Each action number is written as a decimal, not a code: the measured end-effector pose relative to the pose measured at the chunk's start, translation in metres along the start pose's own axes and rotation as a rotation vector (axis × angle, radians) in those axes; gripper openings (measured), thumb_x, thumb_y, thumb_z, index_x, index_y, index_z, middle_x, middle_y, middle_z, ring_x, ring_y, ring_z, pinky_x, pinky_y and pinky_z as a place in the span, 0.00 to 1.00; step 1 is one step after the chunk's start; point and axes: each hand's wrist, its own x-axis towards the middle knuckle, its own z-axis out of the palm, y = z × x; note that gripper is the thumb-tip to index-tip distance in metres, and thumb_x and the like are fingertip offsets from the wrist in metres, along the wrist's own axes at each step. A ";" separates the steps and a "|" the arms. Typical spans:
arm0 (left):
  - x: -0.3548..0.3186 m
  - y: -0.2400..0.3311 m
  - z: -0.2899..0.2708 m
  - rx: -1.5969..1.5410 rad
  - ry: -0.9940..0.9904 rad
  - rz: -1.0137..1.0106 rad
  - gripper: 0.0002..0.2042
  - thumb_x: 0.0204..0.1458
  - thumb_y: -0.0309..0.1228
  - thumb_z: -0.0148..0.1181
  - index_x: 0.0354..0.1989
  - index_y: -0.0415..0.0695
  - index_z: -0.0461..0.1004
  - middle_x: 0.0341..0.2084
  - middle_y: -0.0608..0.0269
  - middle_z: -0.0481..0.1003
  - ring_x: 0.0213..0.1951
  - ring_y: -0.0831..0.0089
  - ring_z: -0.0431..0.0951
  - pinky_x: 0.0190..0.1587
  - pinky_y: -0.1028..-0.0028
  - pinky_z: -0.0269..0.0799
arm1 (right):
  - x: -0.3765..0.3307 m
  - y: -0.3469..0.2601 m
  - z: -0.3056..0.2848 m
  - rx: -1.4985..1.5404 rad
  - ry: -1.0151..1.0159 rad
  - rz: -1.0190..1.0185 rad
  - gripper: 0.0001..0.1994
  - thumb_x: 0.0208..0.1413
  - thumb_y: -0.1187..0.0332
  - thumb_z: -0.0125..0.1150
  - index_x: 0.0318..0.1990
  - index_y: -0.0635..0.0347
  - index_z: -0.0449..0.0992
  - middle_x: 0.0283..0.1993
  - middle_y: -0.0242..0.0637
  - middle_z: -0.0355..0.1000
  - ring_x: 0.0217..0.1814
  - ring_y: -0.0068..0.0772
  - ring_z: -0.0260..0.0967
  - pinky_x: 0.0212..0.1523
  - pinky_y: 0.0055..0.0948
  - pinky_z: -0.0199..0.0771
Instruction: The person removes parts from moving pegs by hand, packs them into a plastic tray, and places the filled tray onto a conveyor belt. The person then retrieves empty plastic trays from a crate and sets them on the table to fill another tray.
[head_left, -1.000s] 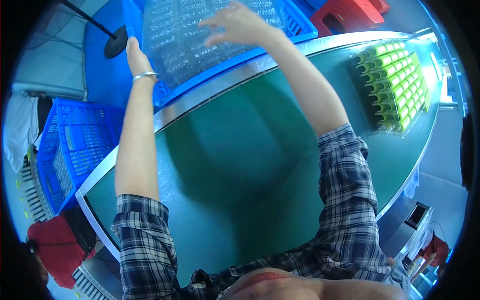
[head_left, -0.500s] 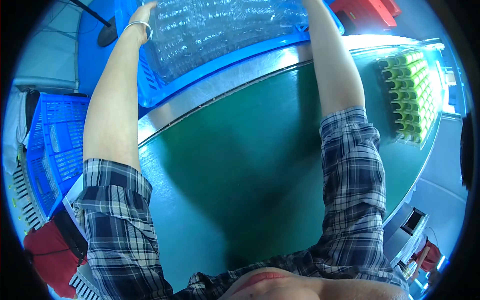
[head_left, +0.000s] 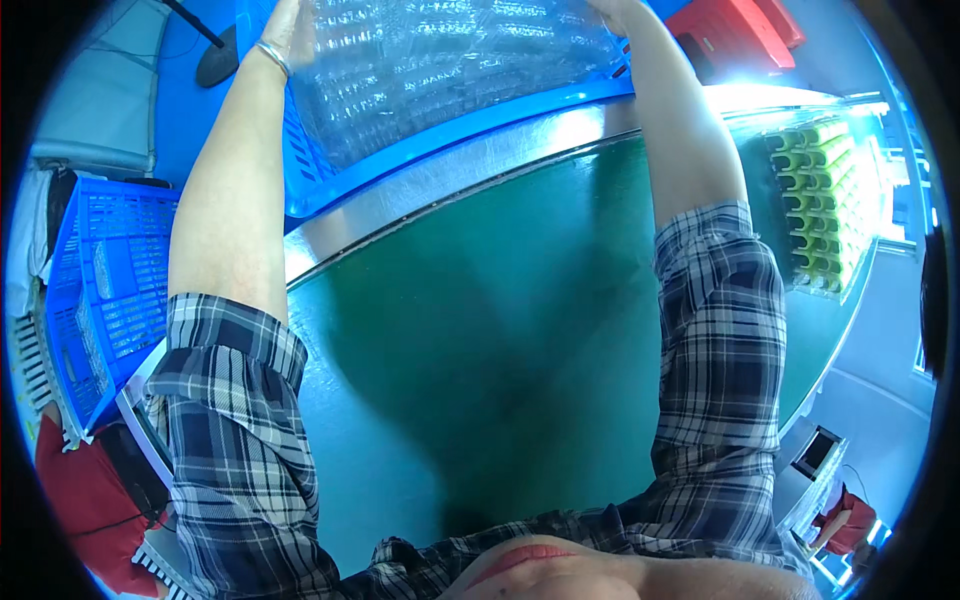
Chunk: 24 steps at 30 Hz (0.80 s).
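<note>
At the top edge of the view, a blue plastic crate [head_left: 440, 125] holds clear ribbed plastic trays [head_left: 430, 70]. My left hand [head_left: 288, 32], with a silver bangle at the wrist, is against the left side of the trays. Its fingers run out of the picture. My right hand [head_left: 614, 14] reaches to the right side of the trays, and its fingers are mostly cut off by the upper edge. Whether either hand grips a tray cannot be made out.
The green worktop [head_left: 500, 330] with a metal edge strip [head_left: 480, 155] lies before me. A tray of yellow-green parts [head_left: 820, 210] stands at the right. Another blue crate [head_left: 125, 270] is at the left, with red plastic [head_left: 735, 35] beyond. A person in red [head_left: 95, 500] sits lower left.
My right hand shows a little more at the top edge, while less of the left fingers is seen. The crate and trays appear slightly lower in the picture.
</note>
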 end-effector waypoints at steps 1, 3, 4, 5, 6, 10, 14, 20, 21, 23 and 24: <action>-0.005 0.004 -0.012 0.055 0.024 0.086 0.28 0.55 0.57 0.51 0.52 0.46 0.73 0.42 0.57 0.76 0.41 0.59 0.78 0.46 0.54 0.76 | -0.005 -0.017 0.020 0.005 -0.026 -0.019 0.50 0.52 0.35 0.56 0.74 0.47 0.37 0.77 0.42 0.40 0.78 0.48 0.35 0.67 0.64 0.42; -0.011 0.001 -0.028 0.044 0.060 0.186 0.28 0.54 0.58 0.54 0.51 0.45 0.73 0.39 0.58 0.77 0.35 0.61 0.79 0.38 0.58 0.80 | -0.034 -0.044 0.045 -0.099 0.064 -0.010 0.46 0.55 0.41 0.58 0.74 0.48 0.41 0.75 0.41 0.46 0.74 0.45 0.46 0.65 0.58 0.51; -0.015 -0.001 -0.024 0.027 0.040 0.180 0.28 0.54 0.57 0.54 0.51 0.45 0.73 0.37 0.58 0.77 0.35 0.62 0.79 0.37 0.59 0.80 | -0.030 -0.044 0.041 -0.102 0.058 -0.022 0.46 0.55 0.41 0.58 0.74 0.48 0.41 0.75 0.41 0.46 0.74 0.45 0.46 0.65 0.58 0.51; -0.018 -0.004 -0.013 0.005 -0.003 0.171 0.28 0.53 0.57 0.55 0.50 0.44 0.73 0.36 0.58 0.77 0.34 0.62 0.79 0.36 0.60 0.80 | -0.029 -0.034 0.027 0.063 0.035 -0.106 0.43 0.56 0.44 0.58 0.73 0.49 0.45 0.72 0.41 0.51 0.69 0.42 0.53 0.62 0.51 0.57; -0.013 -0.006 -0.023 -0.022 -0.101 0.290 0.29 0.53 0.57 0.56 0.50 0.43 0.73 0.34 0.57 0.78 0.33 0.62 0.79 0.36 0.59 0.80 | -0.029 -0.032 0.028 0.233 -0.006 -0.197 0.40 0.57 0.46 0.58 0.72 0.49 0.49 0.70 0.41 0.56 0.64 0.40 0.61 0.60 0.45 0.62; -0.084 -0.019 -0.071 0.088 0.054 0.555 0.26 0.57 0.45 0.53 0.59 0.41 0.68 0.55 0.56 0.71 0.51 0.65 0.74 0.47 0.65 0.71 | -0.040 -0.013 0.094 0.886 0.105 -0.834 0.22 0.60 0.63 0.56 0.62 0.51 0.66 0.44 0.37 0.74 0.45 0.37 0.72 0.46 0.36 0.73; -0.253 -0.045 -0.043 0.112 0.157 0.649 0.28 0.50 0.41 0.61 0.58 0.39 0.67 0.53 0.54 0.72 0.50 0.66 0.74 0.48 0.66 0.72 | -0.169 -0.008 0.120 0.756 0.026 -0.657 0.32 0.64 0.63 0.52 0.73 0.48 0.46 0.55 0.39 0.68 0.53 0.30 0.68 0.51 0.32 0.68; -0.314 -0.058 -0.096 0.271 -0.524 0.495 0.32 0.38 0.41 0.69 0.52 0.36 0.70 0.45 0.56 0.75 0.47 0.67 0.75 0.49 0.70 0.71 | -0.471 0.039 0.175 0.819 0.764 -0.319 0.17 0.62 0.72 0.42 0.58 0.64 0.67 0.46 0.43 0.74 0.41 0.37 0.75 0.39 0.34 0.77; -0.330 -0.059 -0.100 0.298 -0.619 0.398 0.33 0.37 0.42 0.70 0.51 0.36 0.71 0.45 0.56 0.75 0.48 0.67 0.75 0.49 0.71 0.70 | -0.524 0.037 0.212 0.824 0.916 -0.258 0.17 0.63 0.71 0.42 0.58 0.64 0.67 0.45 0.42 0.74 0.40 0.37 0.75 0.39 0.34 0.77; -0.383 -0.065 -0.114 0.273 -0.718 0.163 0.34 0.36 0.44 0.71 0.51 0.36 0.72 0.45 0.58 0.75 0.46 0.70 0.75 0.49 0.73 0.70 | -0.639 0.032 0.312 0.778 1.082 -0.134 0.18 0.64 0.62 0.47 0.58 0.58 0.69 0.45 0.38 0.73 0.41 0.34 0.73 0.33 0.35 0.79; -0.416 -0.068 -0.135 0.269 -0.809 0.092 0.35 0.36 0.45 0.71 0.52 0.36 0.72 0.45 0.59 0.75 0.45 0.73 0.75 0.47 0.74 0.69 | -0.691 0.020 0.371 0.809 1.172 -0.069 0.18 0.65 0.62 0.46 0.57 0.58 0.69 0.44 0.37 0.73 0.39 0.32 0.72 0.32 0.34 0.78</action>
